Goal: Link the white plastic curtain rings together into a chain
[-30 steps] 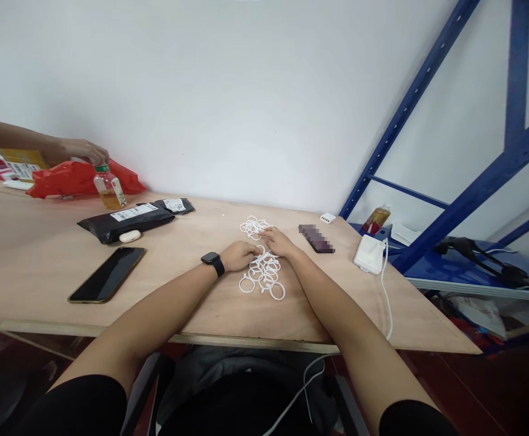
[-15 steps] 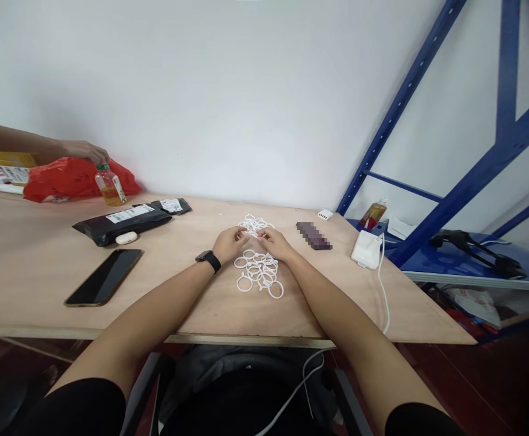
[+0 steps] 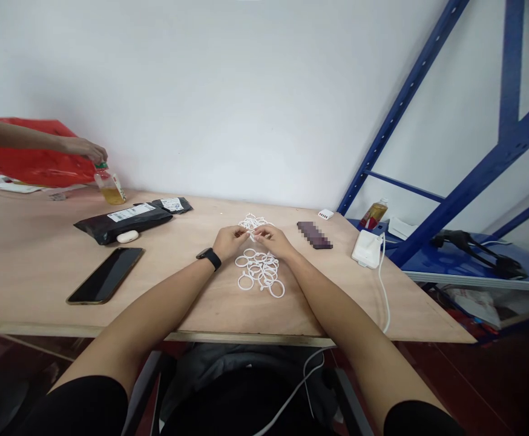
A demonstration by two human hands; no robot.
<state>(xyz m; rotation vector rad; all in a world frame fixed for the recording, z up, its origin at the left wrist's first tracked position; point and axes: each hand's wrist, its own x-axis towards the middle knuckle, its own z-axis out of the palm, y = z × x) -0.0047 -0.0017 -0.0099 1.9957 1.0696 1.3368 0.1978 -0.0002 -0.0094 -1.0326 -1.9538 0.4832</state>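
Note:
A loose heap of several white plastic rings (image 3: 261, 272) lies on the wooden table (image 3: 32, 260) in front of me. A second small cluster of white rings (image 3: 252, 221) sits just beyond my fingers. My left hand (image 3: 229, 240), with a black watch on the wrist, and my right hand (image 3: 273, 241) meet above the heap. Their fingertips pinch together on a white ring between the two piles.
A black phone (image 3: 105, 274), a white earbud case (image 3: 127, 236) and black mailer bags (image 3: 123, 220) lie to the left. Another person's hand (image 3: 85, 148) holds a juice bottle (image 3: 108, 185) by a red bag (image 3: 37, 160). A white charger (image 3: 366, 249) and blue shelving (image 3: 473, 175) stand to the right.
My hands rose from flat on the ring heap and came together, pinching a ring. At far left, the other person lifted the red bag and tilted the bottle.

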